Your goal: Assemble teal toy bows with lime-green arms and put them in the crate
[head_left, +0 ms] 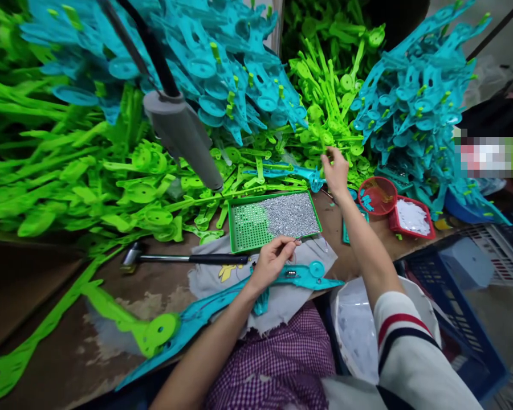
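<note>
My left hand [276, 259] is closed in a pinch just past the front edge of the green tray, with a tiny piece at the fingertips too small to name. Under it a long blue plastic part [222, 307] lies slantwise, a small metal spring-like piece [290, 274] set in its right end. A lime-green plastic part [158, 333] rests on its left end. My right hand [337, 171] reaches to the back, its bent fingers closed on a lime-green plastic part [324, 168] at the pile's edge. The green perforated tray [250, 230] holds many small metal pieces [293, 213].
A hammer [188, 259] lies left of a grey cloth [320, 259]. Piles of lime-green parts [68, 165] and blue parts [235, 68] rise behind. A grey tool [183, 134] hangs over the table. Red containers [430, 228] stand right; a white bucket [354, 336] sits below.
</note>
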Available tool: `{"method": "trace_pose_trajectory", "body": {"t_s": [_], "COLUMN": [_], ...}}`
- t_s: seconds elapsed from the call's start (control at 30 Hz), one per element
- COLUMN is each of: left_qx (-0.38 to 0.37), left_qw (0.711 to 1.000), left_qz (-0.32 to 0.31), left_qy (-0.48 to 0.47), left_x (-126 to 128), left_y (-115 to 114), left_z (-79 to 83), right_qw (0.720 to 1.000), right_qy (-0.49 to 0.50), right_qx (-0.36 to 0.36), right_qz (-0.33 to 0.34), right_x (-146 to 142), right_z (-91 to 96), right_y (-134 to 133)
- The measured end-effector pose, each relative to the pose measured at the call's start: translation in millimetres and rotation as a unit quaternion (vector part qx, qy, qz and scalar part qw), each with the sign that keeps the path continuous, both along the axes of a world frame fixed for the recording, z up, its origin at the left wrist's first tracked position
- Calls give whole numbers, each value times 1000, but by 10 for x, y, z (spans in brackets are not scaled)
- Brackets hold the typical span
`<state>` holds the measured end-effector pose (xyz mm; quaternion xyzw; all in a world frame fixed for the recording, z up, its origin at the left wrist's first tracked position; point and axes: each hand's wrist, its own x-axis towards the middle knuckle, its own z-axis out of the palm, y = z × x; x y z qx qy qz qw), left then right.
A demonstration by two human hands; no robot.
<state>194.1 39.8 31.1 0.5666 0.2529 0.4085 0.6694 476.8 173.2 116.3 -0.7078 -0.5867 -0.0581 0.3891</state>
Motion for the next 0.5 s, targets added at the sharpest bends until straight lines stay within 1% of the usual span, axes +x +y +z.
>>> {"method": "trace_pose_trajectory", "body": {"t_s": [0.07, 0.1, 0.17, 0.23, 0.3, 0.37, 0.43, 0.5], "left_qx": [-10, -21, -46, -66, -78, -88, -97, -100], "left_qw": [1000, 999, 996, 992, 988, 985, 984, 984], "left_qz": [10, 19, 41, 60, 62, 59, 62, 72], "left_qy": [-13, -24, -57, -93, -121, -134, -134, -129], "left_x": [1, 1, 5, 14, 28, 44, 55, 59], "left_y": [-6, -6, -4, 1, 4, 6, 16, 40], "left_z": [-24, -38, -63, -77, -78, -74, -72, -78], "right_qw": [992, 985, 974, 963, 952, 949, 951, 955], "right_qy": [88, 126, 193, 256, 298, 309, 299, 279], "right_qx": [86, 109, 105, 78, 67, 66, 77, 102], "right_qz": [25, 35, 49, 31, 2, -4, -3, -23], "right_x": [-100, -165, -292, -365, -351, -260, -136, -21], "right_z": [70, 81, 38, -77, -220, -339, -404, -416], "right_y": [-275, -477, -956, -1414, -1712, -1795, -1717, -1578]}}
